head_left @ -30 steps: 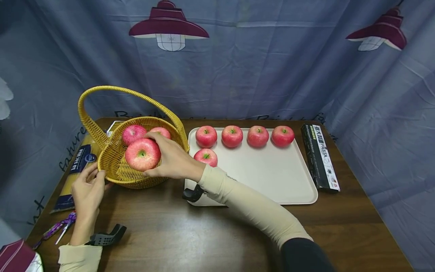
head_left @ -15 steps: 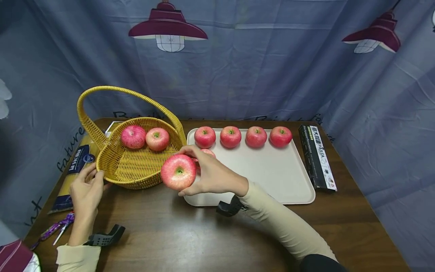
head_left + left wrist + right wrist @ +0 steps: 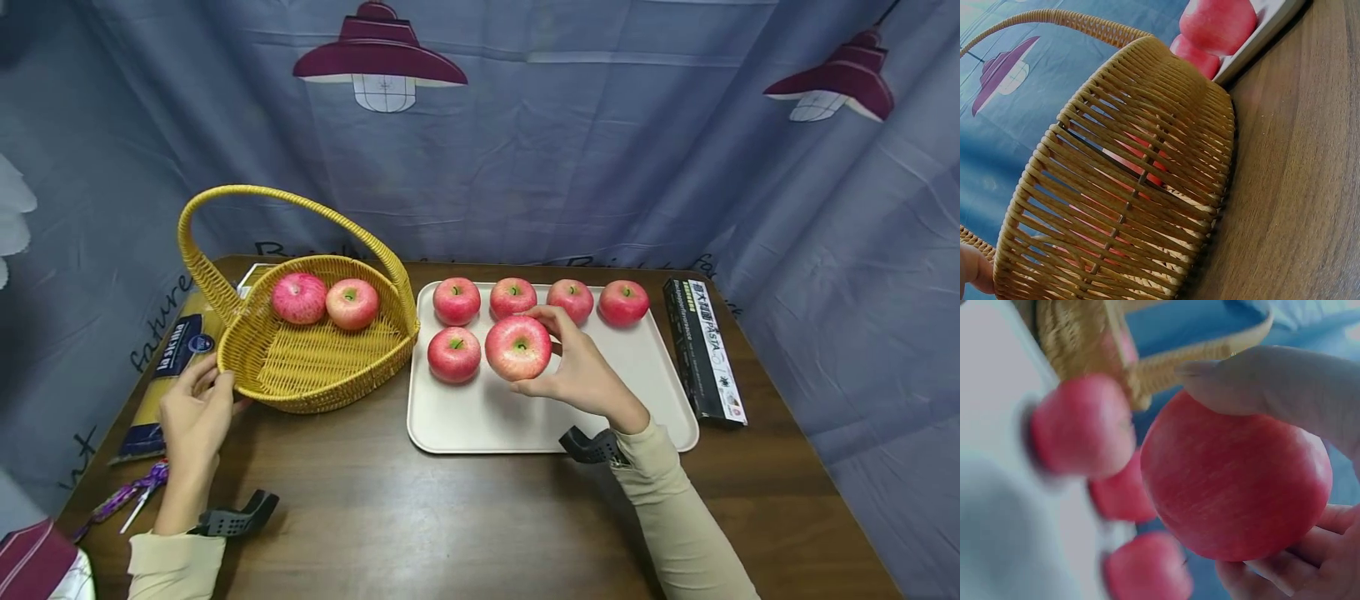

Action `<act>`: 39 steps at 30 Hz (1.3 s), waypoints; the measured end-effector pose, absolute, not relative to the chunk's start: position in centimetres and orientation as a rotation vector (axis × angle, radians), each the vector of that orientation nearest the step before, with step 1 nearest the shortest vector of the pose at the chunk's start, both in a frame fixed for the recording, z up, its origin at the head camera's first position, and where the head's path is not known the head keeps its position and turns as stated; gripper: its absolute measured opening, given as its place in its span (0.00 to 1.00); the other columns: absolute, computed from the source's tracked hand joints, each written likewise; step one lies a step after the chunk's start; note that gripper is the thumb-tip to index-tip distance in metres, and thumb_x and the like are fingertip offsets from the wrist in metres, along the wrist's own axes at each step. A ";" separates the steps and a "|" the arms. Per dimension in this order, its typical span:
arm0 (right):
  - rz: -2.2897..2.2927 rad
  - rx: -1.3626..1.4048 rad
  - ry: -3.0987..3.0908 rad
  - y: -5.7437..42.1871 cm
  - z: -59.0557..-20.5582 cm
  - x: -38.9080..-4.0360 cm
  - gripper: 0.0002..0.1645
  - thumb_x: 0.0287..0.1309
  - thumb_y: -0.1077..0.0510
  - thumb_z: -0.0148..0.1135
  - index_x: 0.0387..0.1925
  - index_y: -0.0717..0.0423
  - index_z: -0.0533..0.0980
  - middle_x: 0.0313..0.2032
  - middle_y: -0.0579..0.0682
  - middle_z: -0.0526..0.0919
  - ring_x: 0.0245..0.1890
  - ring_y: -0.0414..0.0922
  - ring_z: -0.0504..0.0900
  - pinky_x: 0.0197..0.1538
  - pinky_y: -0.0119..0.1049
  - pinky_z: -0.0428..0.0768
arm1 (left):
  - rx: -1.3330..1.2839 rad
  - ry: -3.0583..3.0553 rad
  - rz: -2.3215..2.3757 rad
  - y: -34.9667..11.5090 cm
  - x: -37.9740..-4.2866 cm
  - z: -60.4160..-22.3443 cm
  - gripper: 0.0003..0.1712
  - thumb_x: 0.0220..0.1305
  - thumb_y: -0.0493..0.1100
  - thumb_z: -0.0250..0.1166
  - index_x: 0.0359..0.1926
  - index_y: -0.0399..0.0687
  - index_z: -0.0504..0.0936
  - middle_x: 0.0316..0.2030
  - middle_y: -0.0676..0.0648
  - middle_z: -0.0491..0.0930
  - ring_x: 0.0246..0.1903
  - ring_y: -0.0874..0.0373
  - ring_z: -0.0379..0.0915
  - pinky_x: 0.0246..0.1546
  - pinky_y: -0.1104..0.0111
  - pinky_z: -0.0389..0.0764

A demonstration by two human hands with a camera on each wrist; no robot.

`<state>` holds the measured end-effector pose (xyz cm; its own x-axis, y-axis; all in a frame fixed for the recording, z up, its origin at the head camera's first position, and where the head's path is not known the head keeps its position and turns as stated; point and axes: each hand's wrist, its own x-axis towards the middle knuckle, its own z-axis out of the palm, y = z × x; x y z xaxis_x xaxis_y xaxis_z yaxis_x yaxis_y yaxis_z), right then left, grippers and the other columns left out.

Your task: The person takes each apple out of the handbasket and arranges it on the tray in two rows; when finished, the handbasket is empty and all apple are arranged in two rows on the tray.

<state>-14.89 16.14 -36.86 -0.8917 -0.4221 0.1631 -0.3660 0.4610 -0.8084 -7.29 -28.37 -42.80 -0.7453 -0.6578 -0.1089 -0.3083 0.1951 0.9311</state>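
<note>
My right hand (image 3: pixel 585 375) grips a red apple (image 3: pixel 517 348) between thumb and fingers, above the white tray (image 3: pixel 592 400). In the right wrist view that apple (image 3: pixel 1235 481) fills much of the picture, thumb on one side and fingers on the other. On the tray, several apples stand in a back row, and one more apple (image 3: pixel 453 355) sits at the front left of that row. With my left hand (image 3: pixel 197 417) I pinch the near left rim of the yellow wicker basket (image 3: pixel 322 387). Inside the basket lie two apples, a darker one (image 3: pixel 299 298) and a paler one (image 3: pixel 352 303).
A black pasta box (image 3: pixel 705 350) lies right of the tray. Left of the basket is a yellow and blue pasta bag (image 3: pixel 168 367), partly hidden. A purple strap (image 3: pixel 135 492) lies near the table's left edge. A blue curtain (image 3: pixel 525 167) hangs behind the table.
My right hand has carried the apple from over the basket rightward to above the tray. The left hand has stayed at the basket's rim.
</note>
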 end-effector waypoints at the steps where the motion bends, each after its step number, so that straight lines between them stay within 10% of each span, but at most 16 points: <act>1: -1.417 -0.691 2.658 16.6 -37.3 -15.2 0.55 0.34 0.56 0.86 0.64 0.52 0.64 0.59 0.51 0.77 0.59 0.47 0.77 0.67 0.54 0.78 | 0.906 -2.166 -1.558 -28.3 -7.3 -42.8 0.27 0.72 0.42 0.54 0.71 0.47 0.71 0.62 0.40 0.74 0.33 0.82 0.74 0.28 0.84 0.83; 9: -1.528 -0.450 2.479 18.1 -42.2 -18.3 0.53 0.37 0.55 0.85 0.63 0.52 0.64 0.60 0.51 0.75 0.61 0.50 0.76 0.64 0.48 0.75 | 0.881 -2.151 -1.550 -28.3 -7.2 -42.9 0.27 0.72 0.41 0.55 0.70 0.46 0.72 0.50 0.53 0.76 0.32 0.82 0.75 0.28 0.84 0.83; 16: -1.600 -0.381 2.375 17.9 -44.6 -19.4 0.53 0.38 0.55 0.85 0.64 0.54 0.63 0.61 0.53 0.73 0.62 0.50 0.76 0.68 0.46 0.74 | 0.885 -2.161 -1.540 -28.2 -7.2 -43.1 0.27 0.72 0.41 0.54 0.70 0.46 0.71 0.60 0.40 0.74 0.34 0.81 0.75 0.28 0.84 0.83; 39: -1.695 -0.350 2.341 16.8 -46.3 -19.6 0.52 0.44 0.60 0.81 0.69 0.51 0.62 0.65 0.52 0.71 0.65 0.49 0.74 0.73 0.47 0.72 | 0.887 -2.163 -1.532 -28.3 -7.3 -42.9 0.27 0.72 0.41 0.54 0.70 0.46 0.72 0.57 0.44 0.75 0.32 0.82 0.74 0.27 0.84 0.83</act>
